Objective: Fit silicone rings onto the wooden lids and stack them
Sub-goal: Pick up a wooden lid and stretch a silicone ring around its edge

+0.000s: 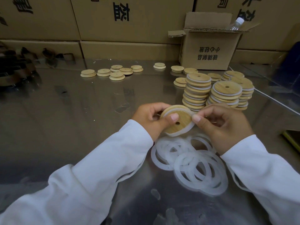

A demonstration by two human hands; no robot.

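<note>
A round wooden lid point(180, 125) with a small hole is held tilted above the steel table. My left hand point(151, 119) grips its left rim, thumb pressed on its face. A white silicone ring point(190, 127) wraps the lid's edge, and my right hand point(222, 124) pinches that ring at the lid's right side. Below the hands lies a loose heap of silicone rings point(193, 163). Behind stand three stacks of ringed lids point(197, 91) point(224, 95) point(243, 91). Bare lids point(112, 72) lie scattered farther back.
An open cardboard box point(209, 49) with a plastic bottle point(235, 24) in it stands at the back right. Large cartons point(121, 21) wall off the far side of the table point(73, 111). Dark items point(16, 67) sit at the left; a yellow edge point(292, 140) shows at the right.
</note>
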